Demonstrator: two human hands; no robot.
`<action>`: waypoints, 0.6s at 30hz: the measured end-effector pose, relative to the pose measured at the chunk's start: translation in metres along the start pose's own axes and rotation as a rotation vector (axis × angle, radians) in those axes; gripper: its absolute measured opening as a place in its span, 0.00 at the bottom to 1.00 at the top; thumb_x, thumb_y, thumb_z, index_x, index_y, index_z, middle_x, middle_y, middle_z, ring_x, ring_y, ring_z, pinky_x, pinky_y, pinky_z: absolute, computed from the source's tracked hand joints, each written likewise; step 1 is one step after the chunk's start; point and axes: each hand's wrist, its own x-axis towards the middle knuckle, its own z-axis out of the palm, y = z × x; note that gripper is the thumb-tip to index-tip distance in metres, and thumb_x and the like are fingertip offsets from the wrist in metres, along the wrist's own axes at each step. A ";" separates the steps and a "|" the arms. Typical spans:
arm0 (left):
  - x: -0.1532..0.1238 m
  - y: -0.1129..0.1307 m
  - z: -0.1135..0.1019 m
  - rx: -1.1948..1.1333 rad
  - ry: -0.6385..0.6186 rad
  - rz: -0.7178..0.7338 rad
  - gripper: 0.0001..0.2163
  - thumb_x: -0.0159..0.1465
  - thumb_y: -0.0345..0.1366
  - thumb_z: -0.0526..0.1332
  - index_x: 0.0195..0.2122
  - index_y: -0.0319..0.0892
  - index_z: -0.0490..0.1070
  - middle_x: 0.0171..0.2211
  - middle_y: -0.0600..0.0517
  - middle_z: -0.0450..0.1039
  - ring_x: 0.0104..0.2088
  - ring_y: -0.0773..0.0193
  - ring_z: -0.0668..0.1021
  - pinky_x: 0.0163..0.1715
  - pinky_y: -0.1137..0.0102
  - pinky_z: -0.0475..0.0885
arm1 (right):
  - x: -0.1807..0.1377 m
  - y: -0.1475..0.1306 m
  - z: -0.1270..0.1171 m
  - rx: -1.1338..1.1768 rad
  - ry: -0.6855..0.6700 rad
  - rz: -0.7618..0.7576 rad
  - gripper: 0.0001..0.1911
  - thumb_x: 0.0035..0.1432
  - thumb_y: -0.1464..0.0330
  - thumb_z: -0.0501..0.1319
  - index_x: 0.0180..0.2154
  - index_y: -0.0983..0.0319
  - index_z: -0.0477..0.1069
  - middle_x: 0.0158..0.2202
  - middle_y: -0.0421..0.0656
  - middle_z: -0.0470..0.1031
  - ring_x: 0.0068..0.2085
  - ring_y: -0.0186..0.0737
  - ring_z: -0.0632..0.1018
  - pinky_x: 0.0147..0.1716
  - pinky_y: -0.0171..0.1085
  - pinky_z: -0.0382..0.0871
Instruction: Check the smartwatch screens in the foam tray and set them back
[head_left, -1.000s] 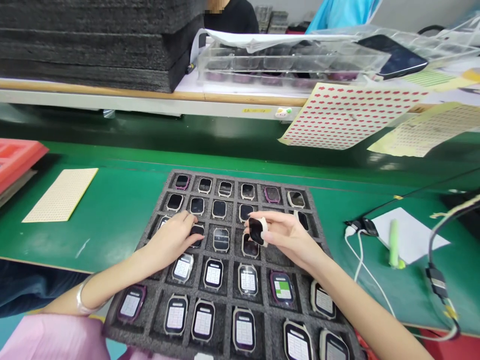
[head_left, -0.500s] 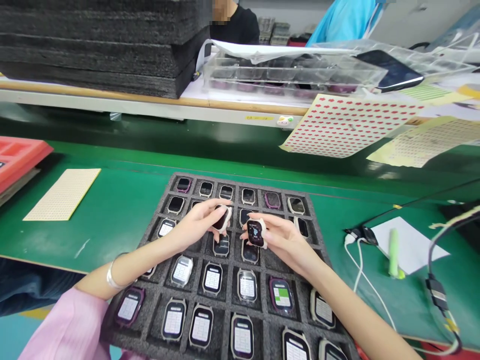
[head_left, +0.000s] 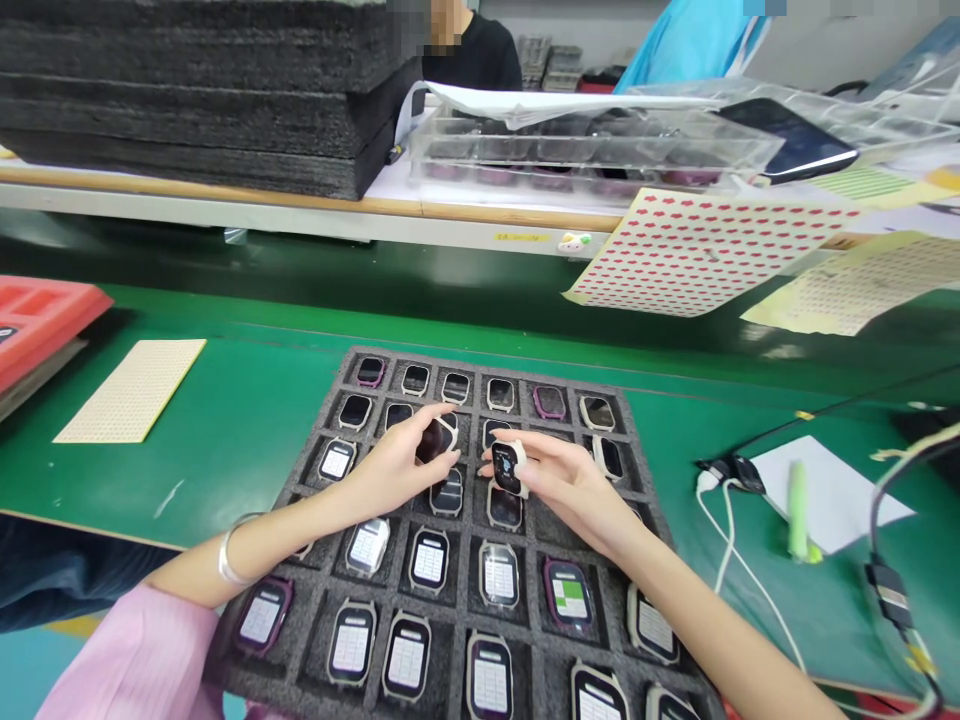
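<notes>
From my remote seat, I see the pale-framed watch (head_left: 508, 466) above the middle of the grey foam tray (head_left: 452, 655), its black screen lit with a small bluish graphic. The fingers of my right hand (head_left: 559, 475) are closed around its case. My left hand (head_left: 397, 455) has thumb and index finger parted around the edges of a tilted, dark-faced watch (head_left: 431, 441), over the tray too. In the tray's compartments sit more watches (head_left: 430, 561), pale- or purple-cased.

The tray rests on a green desk (head_left: 247, 400). Beyond it runs a shelf (head_left: 465, 212) bearing black foam slabs (head_left: 187, 130); further back is a person in black (head_left: 484, 55).

Tray-front screens show white lists, too small to read, as is the shelf's yellow label (head_left: 523, 238).
</notes>
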 end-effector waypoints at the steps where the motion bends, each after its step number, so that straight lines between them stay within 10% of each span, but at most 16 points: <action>1: -0.001 0.000 0.001 0.016 -0.004 0.003 0.23 0.61 0.37 0.59 0.57 0.43 0.59 0.33 0.52 0.69 0.32 0.62 0.71 0.34 0.68 0.68 | 0.000 0.000 0.000 -0.007 0.002 -0.003 0.19 0.55 0.64 0.67 0.49 0.58 0.73 0.44 0.48 0.79 0.45 0.49 0.79 0.52 0.50 0.68; 11: -0.002 0.005 0.003 0.031 -0.030 0.032 0.25 0.61 0.35 0.58 0.60 0.43 0.55 0.48 0.46 0.70 0.41 0.57 0.74 0.40 0.65 0.71 | 0.000 0.002 -0.005 -0.046 -0.043 -0.021 0.20 0.56 0.65 0.66 0.51 0.58 0.72 0.47 0.48 0.77 0.48 0.51 0.77 0.54 0.51 0.66; 18: -0.005 0.010 -0.001 0.091 -0.099 0.051 0.17 0.58 0.30 0.57 0.50 0.42 0.62 0.32 0.54 0.69 0.30 0.64 0.71 0.33 0.70 0.66 | -0.003 0.002 -0.005 -0.073 -0.053 -0.011 0.16 0.55 0.67 0.67 0.47 0.58 0.73 0.44 0.47 0.78 0.46 0.48 0.79 0.50 0.46 0.70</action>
